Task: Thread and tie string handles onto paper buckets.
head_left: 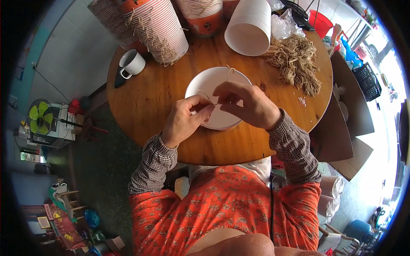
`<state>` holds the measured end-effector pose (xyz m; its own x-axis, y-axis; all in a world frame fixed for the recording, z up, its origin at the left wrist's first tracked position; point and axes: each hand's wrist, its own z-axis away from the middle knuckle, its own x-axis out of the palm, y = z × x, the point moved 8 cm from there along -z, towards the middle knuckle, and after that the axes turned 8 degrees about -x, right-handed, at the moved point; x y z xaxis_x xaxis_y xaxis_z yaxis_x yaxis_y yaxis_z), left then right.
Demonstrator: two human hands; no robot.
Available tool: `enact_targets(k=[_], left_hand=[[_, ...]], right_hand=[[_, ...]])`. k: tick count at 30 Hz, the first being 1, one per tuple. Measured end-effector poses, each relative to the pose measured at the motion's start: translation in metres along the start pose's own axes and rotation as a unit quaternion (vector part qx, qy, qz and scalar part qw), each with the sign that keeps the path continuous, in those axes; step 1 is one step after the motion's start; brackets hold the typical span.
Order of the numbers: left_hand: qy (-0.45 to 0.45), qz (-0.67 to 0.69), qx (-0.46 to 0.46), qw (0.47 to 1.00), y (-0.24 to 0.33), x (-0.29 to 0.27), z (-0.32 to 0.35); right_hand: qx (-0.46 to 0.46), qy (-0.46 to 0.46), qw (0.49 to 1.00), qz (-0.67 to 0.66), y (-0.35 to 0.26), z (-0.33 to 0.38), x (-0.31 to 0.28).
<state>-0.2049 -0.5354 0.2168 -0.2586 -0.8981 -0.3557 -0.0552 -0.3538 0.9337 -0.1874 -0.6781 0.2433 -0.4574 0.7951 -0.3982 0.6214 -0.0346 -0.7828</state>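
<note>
A white paper bucket [212, 78] stands on the round wooden table in front of me, its mouth facing up. Over that mouth, my left hand [184, 118] and my right hand [258, 107] meet, thumbs and forefingers pinched close together. Between the fingertips runs a thin piece of twine [203, 92], which curves up from the left fingers. Another bit of twine [231, 69] shows at the bucket's far rim. Whether the two pieces are one length cannot be made out. Both hands are closed.
Stacks of nested buckets [164, 32] stand along the far edge. More white buckets [250, 30] lie tipped beside a heap of tan twine [297, 62]. An enamel mug [133, 63] is at the far left. Cardboard boxes [329, 128] flank the table's right side.
</note>
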Motion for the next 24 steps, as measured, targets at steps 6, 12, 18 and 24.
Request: enact_targets(k=[6,12,18,24], left_hand=[[0.006,-0.029,-0.02,0.999,-0.004,-0.002,-0.001],[-0.071,-0.046,0.022,0.996,0.009,0.011,-0.001],[-0.068,0.069,-0.012,0.995,0.0,0.01,-0.001],[-0.049,0.042,-0.013,0.998,0.003,0.011,-0.002]], right_hand=[[-0.159,0.024,0.951,0.263,-0.034,0.003,0.007],[-0.15,0.074,0.968,0.19,-0.018,-0.005,0.002],[0.033,0.119,0.99,0.073,-0.001,0.014,-0.022],[-0.021,0.098,0.993,0.062,-0.002,0.019,-0.014]])
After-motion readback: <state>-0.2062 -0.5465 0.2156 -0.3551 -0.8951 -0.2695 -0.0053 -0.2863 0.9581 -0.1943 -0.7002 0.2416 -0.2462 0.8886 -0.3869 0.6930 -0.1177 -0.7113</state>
